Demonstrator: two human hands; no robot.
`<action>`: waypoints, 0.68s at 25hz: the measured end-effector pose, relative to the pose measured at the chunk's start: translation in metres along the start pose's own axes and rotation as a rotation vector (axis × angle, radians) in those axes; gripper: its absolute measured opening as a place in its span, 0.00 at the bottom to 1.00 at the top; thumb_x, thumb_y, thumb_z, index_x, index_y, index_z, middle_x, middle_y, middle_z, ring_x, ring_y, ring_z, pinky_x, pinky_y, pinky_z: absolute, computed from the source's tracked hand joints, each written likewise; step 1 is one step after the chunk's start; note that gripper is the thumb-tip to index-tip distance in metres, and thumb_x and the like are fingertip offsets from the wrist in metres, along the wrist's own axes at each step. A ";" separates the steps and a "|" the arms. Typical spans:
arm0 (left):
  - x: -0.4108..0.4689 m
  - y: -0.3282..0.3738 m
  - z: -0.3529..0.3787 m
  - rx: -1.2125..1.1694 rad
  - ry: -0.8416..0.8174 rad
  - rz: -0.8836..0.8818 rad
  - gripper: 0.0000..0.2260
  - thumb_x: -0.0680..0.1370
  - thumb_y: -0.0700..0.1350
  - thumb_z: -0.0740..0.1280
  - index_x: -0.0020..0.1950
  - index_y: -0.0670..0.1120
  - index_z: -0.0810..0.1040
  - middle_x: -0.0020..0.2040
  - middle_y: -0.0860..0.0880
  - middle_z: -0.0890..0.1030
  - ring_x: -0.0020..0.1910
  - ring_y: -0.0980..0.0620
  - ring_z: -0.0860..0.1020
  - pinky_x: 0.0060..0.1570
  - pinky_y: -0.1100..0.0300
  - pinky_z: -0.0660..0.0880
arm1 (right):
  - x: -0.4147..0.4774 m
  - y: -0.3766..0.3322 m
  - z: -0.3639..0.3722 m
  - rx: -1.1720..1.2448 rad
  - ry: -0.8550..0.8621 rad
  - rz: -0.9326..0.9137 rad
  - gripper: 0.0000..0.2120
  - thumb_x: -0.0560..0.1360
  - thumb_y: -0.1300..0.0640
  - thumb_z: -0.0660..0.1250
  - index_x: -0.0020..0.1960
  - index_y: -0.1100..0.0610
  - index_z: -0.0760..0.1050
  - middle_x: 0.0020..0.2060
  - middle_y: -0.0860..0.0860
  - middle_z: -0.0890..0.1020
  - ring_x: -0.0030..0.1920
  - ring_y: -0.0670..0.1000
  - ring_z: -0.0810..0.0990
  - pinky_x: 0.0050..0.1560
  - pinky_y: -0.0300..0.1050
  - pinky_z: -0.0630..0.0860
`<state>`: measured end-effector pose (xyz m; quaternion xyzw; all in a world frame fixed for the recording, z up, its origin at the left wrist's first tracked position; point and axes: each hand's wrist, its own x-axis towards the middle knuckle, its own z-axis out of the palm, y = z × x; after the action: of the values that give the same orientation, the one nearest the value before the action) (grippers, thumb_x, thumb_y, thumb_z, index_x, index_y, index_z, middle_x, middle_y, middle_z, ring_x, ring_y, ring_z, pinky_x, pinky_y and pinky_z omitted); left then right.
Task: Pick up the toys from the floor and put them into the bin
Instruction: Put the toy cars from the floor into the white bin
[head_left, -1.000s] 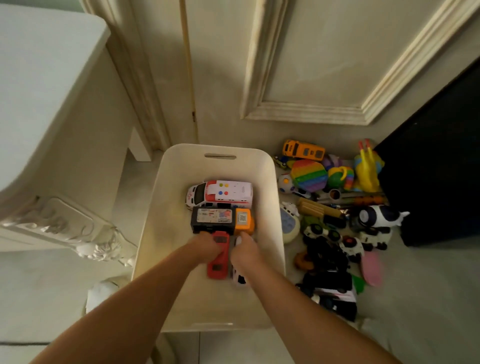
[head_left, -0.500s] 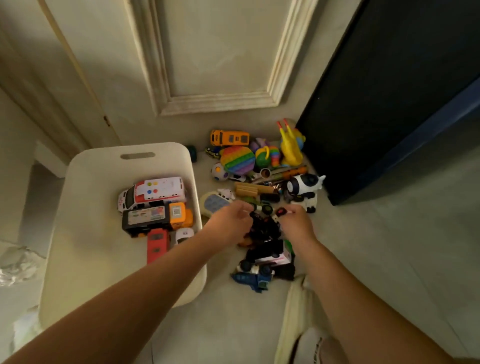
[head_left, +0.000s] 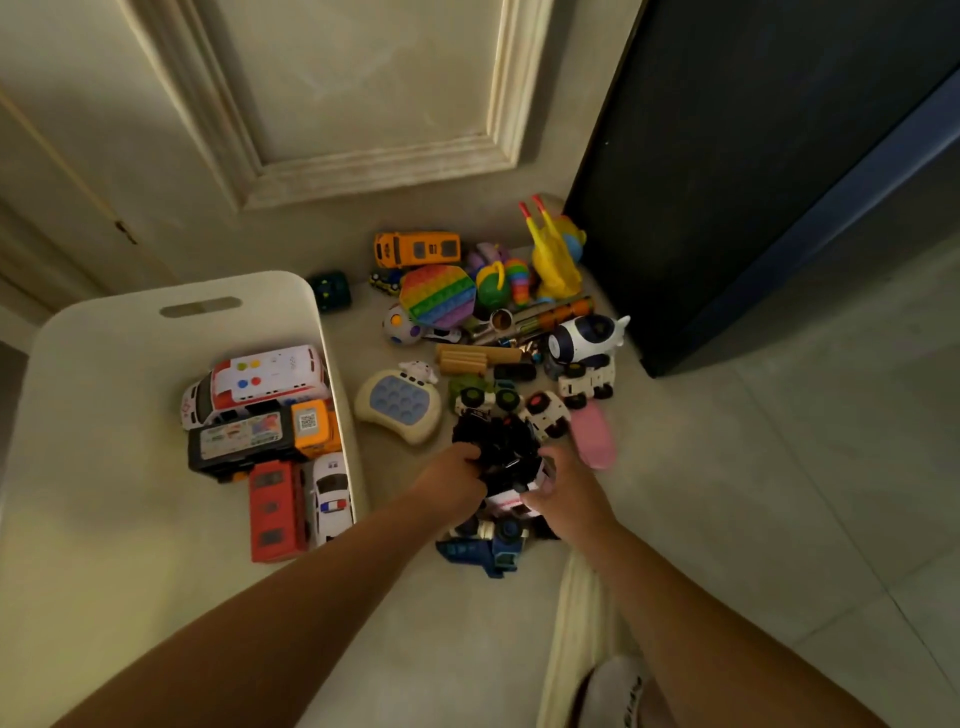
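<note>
Nearest, beneath the wrists: blue toy (head_left: 488, 553). Curled tight on either side of a black toy truck (head_left: 498, 449) on the floor: left hand (head_left: 452, 480), right hand (head_left: 569, 493). Left of them, white bin (head_left: 130, 322) with toy cars (head_left: 260, 384) inside. Beyond, rainbow pop toy (head_left: 436, 296).

a cream moulded wall panel (head_left: 363, 104) stands well beyond the right hand (head_left: 566, 493); a tall blue-black cabinet (head_left: 753, 171) rises beyond it, rightward; a white sock with dark lettering (head_left: 613, 691) sits below it.

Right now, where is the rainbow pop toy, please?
In the head view, the rainbow pop toy lies on the floor right of the bin, below the orange bus.
</note>
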<state>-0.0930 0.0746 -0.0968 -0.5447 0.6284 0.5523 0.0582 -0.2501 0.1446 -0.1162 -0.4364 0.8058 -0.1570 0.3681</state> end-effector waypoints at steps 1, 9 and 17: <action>-0.001 0.001 -0.003 0.035 0.043 0.054 0.23 0.77 0.38 0.64 0.72 0.41 0.67 0.68 0.41 0.74 0.64 0.43 0.74 0.59 0.58 0.73 | 0.001 -0.007 -0.010 0.082 -0.038 0.026 0.25 0.69 0.58 0.75 0.63 0.55 0.70 0.56 0.51 0.78 0.55 0.51 0.80 0.50 0.44 0.79; -0.021 0.029 -0.022 -0.148 0.093 0.210 0.31 0.66 0.54 0.77 0.63 0.48 0.67 0.51 0.51 0.80 0.43 0.53 0.82 0.37 0.57 0.82 | 0.014 -0.079 -0.065 0.507 -0.297 0.097 0.21 0.72 0.37 0.66 0.54 0.51 0.78 0.47 0.52 0.85 0.45 0.51 0.85 0.40 0.42 0.83; -0.020 0.015 -0.072 -0.462 0.096 0.073 0.27 0.64 0.60 0.73 0.59 0.52 0.72 0.46 0.50 0.84 0.45 0.50 0.83 0.47 0.51 0.79 | 0.037 -0.005 -0.034 0.162 0.134 0.269 0.16 0.80 0.61 0.56 0.65 0.60 0.72 0.56 0.59 0.78 0.50 0.55 0.78 0.45 0.45 0.76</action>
<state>-0.0582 0.0292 -0.0462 -0.5464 0.5065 0.6565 -0.1181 -0.2851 0.1095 -0.1074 -0.2819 0.8645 -0.1995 0.3653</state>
